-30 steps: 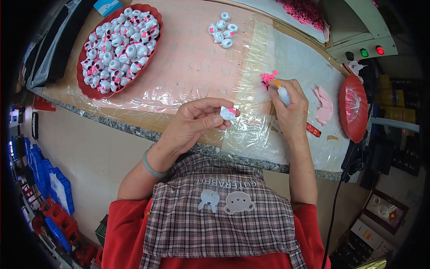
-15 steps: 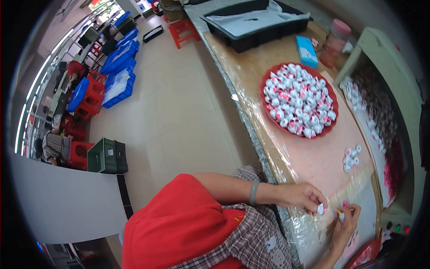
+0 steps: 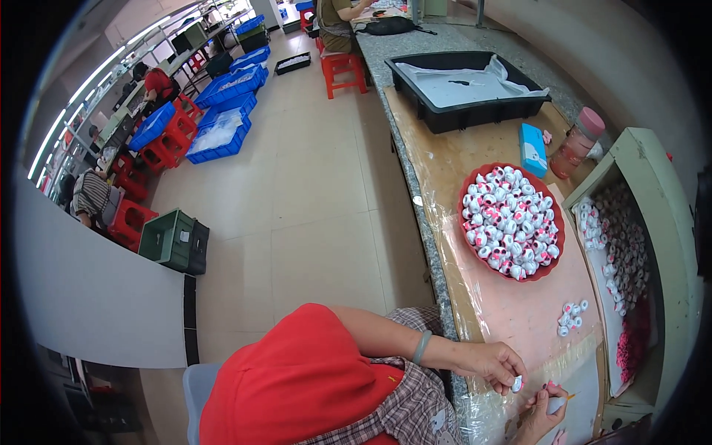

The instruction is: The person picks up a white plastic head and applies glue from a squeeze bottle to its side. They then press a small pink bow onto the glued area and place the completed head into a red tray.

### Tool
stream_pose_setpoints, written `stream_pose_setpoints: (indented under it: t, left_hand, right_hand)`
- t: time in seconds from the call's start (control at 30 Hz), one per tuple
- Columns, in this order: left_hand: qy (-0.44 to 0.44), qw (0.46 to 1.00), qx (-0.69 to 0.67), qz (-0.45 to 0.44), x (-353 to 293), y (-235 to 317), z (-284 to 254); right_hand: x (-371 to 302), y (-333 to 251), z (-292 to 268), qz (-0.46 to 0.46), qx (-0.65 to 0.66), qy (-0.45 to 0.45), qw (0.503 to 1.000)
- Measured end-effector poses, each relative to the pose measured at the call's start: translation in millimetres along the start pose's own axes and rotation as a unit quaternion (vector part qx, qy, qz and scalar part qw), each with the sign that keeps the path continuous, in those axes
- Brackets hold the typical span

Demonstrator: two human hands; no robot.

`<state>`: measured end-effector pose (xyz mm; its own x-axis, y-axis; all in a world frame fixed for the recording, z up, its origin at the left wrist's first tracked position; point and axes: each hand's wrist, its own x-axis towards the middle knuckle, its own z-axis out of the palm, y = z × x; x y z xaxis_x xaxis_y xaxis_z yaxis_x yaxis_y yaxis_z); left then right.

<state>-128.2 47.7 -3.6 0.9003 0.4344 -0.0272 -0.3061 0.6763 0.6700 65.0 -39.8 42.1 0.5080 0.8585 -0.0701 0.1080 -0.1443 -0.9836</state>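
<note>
Between the thumb and fingers of my left hand (image 3: 495,365) is a small white bead-like piece (image 3: 517,383) with pink on it. My right hand (image 3: 540,421), close beside it near the table's front edge, is closed round a small white tool (image 3: 555,404) with an orange tip; whether it is a bottle or a pen I cannot tell. A dark pink bit shows by its fingertips. Several loose white ring-like pieces (image 3: 571,319) lie beyond my hands. Farther off, a red scalloped bowl (image 3: 466,236) is heaped with white and pink pieces like the held one.
A pale green open-fronted box (image 3: 638,163) stands at the right, with white, brown and pink pieces inside. Beyond the bowl are a blue box (image 3: 532,150), a pink-lidded jar (image 3: 577,144) and a black tray (image 3: 467,111). Co-workers sit farther away; red stools and blue crates stand on the floor.
The view has tilted up, so the table things appear lower. The orange tip of the tool in my right hand now points away from the white piece. My left hand still holds that piece.
</note>
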Motion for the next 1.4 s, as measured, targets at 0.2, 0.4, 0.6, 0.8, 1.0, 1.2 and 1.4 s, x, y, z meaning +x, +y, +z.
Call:
stream_pose_setpoints:
  t: [0.2, 0.4, 0.6, 0.8, 1.0, 1.2, 1.4]
  left_hand:
    - [0.032, 0.999, -0.007, 0.023, -11.1, 17.3, 14.9]
    - [0.070, 0.996, -0.003, 0.048, -26.4, 25.5, 3.0]
    - [0.066, 0.996, -0.010, 0.062, -17.8, 21.0, 8.1]
    - [0.039, 0.996, 0.056, 0.052, -5.1, 20.9, 8.9]
    - [0.078, 0.991, 0.077, 0.075, -6.9, 22.7, -9.0]
    - [0.087, 0.987, 0.131, 0.022, -0.6, 20.6, 0.9]
    - [0.089, 0.980, 0.175, -0.002, 1.5, 11.6, 3.5]
  right_hand:
    - [-9.7, 11.9, -18.5, 0.113, 0.100, -0.066, 0.986]
    - [-3.4, 15.1, -5.4, 0.084, 0.132, -0.080, 0.984]
    - [-3.5, 21.2, -13.3, 0.033, 0.142, -0.064, 0.987]
    - [-17.9, 14.6, -11.6, 0.016, 0.199, -0.047, 0.979]
    - [-3.6, 12.6, 8.6, -0.003, 0.177, -0.102, 0.979]
    - [-16.9, 3.5, 13.9, 0.056, 0.213, -0.092, 0.971]
    - [-22.8, 8.1, 11.9, 0.069, 0.202, -0.094, 0.972]
